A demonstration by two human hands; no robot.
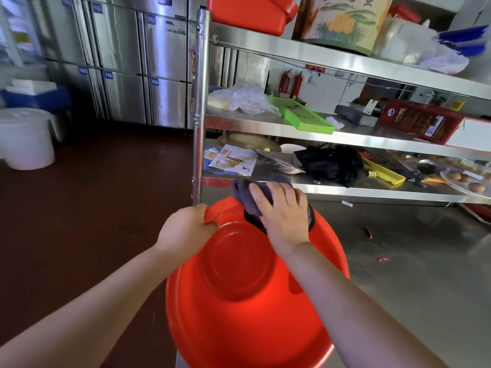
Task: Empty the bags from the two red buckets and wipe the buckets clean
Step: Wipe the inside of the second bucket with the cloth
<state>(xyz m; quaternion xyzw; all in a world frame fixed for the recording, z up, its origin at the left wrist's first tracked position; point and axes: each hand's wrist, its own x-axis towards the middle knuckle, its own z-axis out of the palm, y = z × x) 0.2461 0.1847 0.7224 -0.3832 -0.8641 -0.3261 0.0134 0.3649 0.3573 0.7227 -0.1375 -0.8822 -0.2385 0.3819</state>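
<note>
Red bucket (pixel 247 288) lies tilted at the near edge of the steel table (pixel 398 261), its open mouth facing the camera and its round base visible inside. Left hand (pixel 186 229) grips the upper left rim, fingers curled over the edge. Right hand (pixel 284 211) presses a grey cloth (pixel 247 192) against the upper inside wall, fingers bent round the cloth. Dark material shows under that hand; what it is cannot be told. A second red bucket (pixel 252 11) stands on the top level of the steel shelf rack (pixel 345 62) behind. Lower shelves carry a green tray (pixel 303 115), a black bundle (pixel 332 163) and papers (pixel 231 158).
</note>
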